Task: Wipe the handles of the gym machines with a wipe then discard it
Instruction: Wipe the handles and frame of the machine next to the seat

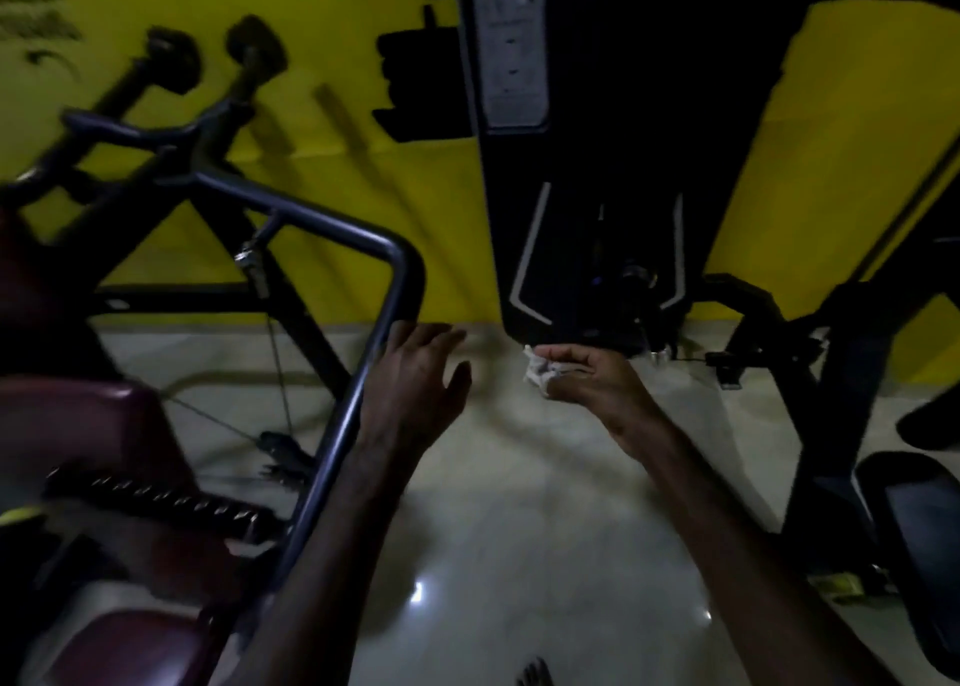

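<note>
Head view, dim and blurred: one bent metal handle bar point(358, 373) runs its long axis from lower left of centre up to a bend at mid-frame. One left hand point(415, 378), fingers spread and straight, hangs just beside the bar. One right hand point(592, 378), right of centre, pinches one crumpled white wipe point(537, 371) with curled fingers, the wipe poking leftward.

A bent machine bar point(358, 389) stands at left beside the left hand point(410, 378); the right hand point(597, 378), holding a wipe point(537, 371), is before the weight-stack machine point(587, 165).
</note>
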A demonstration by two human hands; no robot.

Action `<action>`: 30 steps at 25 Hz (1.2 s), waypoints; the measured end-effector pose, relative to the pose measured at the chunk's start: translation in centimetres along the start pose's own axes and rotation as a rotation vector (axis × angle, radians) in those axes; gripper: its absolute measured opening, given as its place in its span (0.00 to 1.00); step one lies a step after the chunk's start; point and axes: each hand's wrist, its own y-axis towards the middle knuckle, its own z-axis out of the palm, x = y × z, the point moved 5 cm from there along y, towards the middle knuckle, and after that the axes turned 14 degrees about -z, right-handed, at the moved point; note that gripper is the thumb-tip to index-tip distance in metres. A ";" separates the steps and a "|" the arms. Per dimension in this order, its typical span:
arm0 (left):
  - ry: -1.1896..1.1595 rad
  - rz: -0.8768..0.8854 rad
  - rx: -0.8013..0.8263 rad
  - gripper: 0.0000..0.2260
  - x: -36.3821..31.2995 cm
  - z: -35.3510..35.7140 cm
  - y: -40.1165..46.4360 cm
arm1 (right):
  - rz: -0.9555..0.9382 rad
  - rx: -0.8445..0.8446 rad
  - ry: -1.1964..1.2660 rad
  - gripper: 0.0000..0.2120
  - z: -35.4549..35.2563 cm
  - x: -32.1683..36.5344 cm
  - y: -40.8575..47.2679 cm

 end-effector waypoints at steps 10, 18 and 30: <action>0.023 -0.296 -0.135 0.22 14.0 -11.2 -9.5 | -0.332 0.236 -0.178 0.12 15.5 9.5 1.0; -0.046 -0.242 -0.261 0.16 19.7 -16.1 -14.2 | -0.417 0.497 -0.282 0.13 25.2 10.5 -1.7; -0.451 -0.716 -0.166 0.19 18.3 -7.3 -24.7 | -0.721 0.805 -0.351 0.16 33.7 9.4 -3.0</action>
